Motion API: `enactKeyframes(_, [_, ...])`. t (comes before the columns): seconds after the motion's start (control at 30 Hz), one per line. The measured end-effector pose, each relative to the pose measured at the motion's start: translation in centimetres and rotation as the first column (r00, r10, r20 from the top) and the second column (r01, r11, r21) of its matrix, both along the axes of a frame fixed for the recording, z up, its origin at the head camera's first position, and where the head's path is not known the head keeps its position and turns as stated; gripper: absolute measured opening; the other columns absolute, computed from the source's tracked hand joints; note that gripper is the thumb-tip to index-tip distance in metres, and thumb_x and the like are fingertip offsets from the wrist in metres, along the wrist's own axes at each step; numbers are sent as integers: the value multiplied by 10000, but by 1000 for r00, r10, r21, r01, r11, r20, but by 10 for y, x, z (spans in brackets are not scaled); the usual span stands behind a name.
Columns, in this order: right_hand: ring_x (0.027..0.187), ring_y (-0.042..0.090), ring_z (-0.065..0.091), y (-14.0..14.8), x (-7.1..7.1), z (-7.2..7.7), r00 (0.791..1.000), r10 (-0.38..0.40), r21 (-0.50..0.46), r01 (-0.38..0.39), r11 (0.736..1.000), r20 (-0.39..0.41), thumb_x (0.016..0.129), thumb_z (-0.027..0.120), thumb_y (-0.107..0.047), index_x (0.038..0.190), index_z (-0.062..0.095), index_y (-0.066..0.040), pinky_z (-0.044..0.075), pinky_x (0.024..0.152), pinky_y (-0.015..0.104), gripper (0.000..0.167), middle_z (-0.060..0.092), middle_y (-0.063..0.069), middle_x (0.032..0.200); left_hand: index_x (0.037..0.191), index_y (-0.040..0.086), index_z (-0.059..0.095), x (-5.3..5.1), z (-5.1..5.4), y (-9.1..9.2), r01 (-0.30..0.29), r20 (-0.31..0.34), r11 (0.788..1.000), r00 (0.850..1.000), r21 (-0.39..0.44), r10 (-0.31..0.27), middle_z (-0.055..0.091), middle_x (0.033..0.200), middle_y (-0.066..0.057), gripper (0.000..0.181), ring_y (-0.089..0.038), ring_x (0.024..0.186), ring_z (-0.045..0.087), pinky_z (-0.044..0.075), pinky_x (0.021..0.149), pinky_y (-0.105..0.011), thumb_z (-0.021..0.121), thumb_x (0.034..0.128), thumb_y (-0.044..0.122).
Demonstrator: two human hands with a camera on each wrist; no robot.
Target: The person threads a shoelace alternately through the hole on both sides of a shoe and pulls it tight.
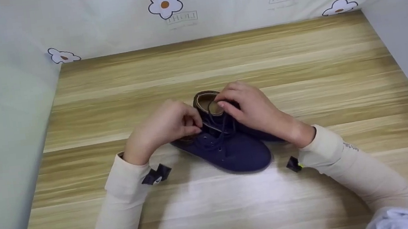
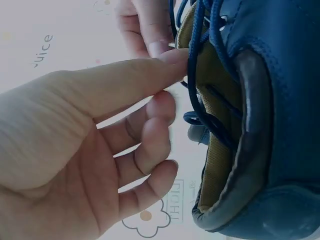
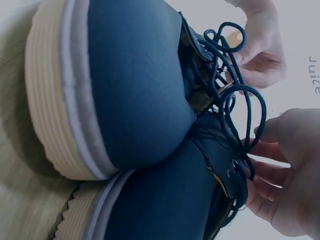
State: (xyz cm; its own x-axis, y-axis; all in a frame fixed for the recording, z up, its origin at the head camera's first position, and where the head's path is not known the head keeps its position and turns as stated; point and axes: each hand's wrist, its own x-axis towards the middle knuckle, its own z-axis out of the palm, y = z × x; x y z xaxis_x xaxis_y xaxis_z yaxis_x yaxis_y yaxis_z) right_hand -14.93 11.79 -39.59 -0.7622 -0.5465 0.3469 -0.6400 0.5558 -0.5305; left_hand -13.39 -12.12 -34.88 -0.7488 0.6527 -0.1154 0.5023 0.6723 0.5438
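Two navy lace-up shoes lie side by side, toes to the lower right in the head view. The near shoe (image 1: 246, 154) shows whole on top, while my right hand partly covers the far shoe (image 1: 269, 136). My left hand (image 1: 166, 125) pinches a dark blue shoelace (image 2: 192, 82) between thumb and forefinger, beside the near shoe's opening; its other fingers are loosely bent. Above the far shoe, my right hand (image 1: 253, 104) pinches a lace with thumb and fingertips. Loose lace loops (image 3: 265, 112) stand over the tongues in the right wrist view.
A wood-grain table top (image 1: 215, 210) lies under the shoes. Pale walls with flower prints (image 1: 165, 4) enclose it at the back and sides. Small dark devices (image 1: 156, 175) are strapped at both wrists, over cream sleeves (image 1: 123, 214).
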Motion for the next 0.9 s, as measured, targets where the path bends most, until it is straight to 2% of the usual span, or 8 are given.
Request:
enactKeyframes(0.13, [1019,219,647,6,-1,4,996,69,-8,-69,998,54,1004,554,-186,1095,733,-85,504,941,387,225,720,60,1043,903,158,757,8,1,4,38,29,998,999,-40,-37,642,671,35,243,-51,591,533,458,600,-240,825,785,360])
enactKeyframes(0.2, [1023,218,651,8,-1,6,993,89,-11,-88,996,72,1000,553,-163,1105,729,-83,507,941,392,220,722,61,1054,894,169,760,10,1,8,64,33,995,998,-78,-62,613,649,50,253,-40,581,505,444,598,-236,839,764,371])
enactKeyframes(0.3, [1020,211,651,9,-1,6,992,98,-11,-97,995,85,999,549,-154,1110,724,-84,512,934,387,218,719,58,1058,890,178,764,11,0,12,87,24,989,996,-119,-85,598,640,55,206,-33,578,479,435,609,-239,820,791,349])
enactKeyframes(0.43, [1020,199,648,10,-2,5,991,100,-14,-99,995,94,1002,546,-157,1110,723,-86,510,935,376,219,716,52,1059,876,183,768,11,0,15,79,23,991,997,-105,-77,643,668,57,156,-36,587,498,460,628,-260,754,864,338])
enactKeyframes(0.67, [986,194,646,11,-1,6,990,102,-25,-100,995,95,1004,542,-152,1117,722,-86,514,895,374,223,714,56,1055,841,182,764,13,-4,18,119,6,983,993,-137,-119,618,633,53,64,-46,592,501,493,673,-286,804,800,210])
enactKeyframes(0.8, [964,184,642,12,-2,7,989,102,-29,-100,995,103,1003,545,-151,1125,717,-93,511,875,367,219,712,55,1061,870,156,729,13,2,16,66,-20,995,997,-80,-68,617,670,47,26,-60,620,512,487,676,-286,727,877,180])
enactKeyframes(0.9, [955,183,646,14,-3,7,988,93,-52,-88,995,123,977,577,-115,1124,712,-92,513,868,365,202,718,58,1055,957,133,706,11,12,16,-4,-88,998,996,59,9,667,772,24,68,-90,696,581,506,697,-305,665,939,184])
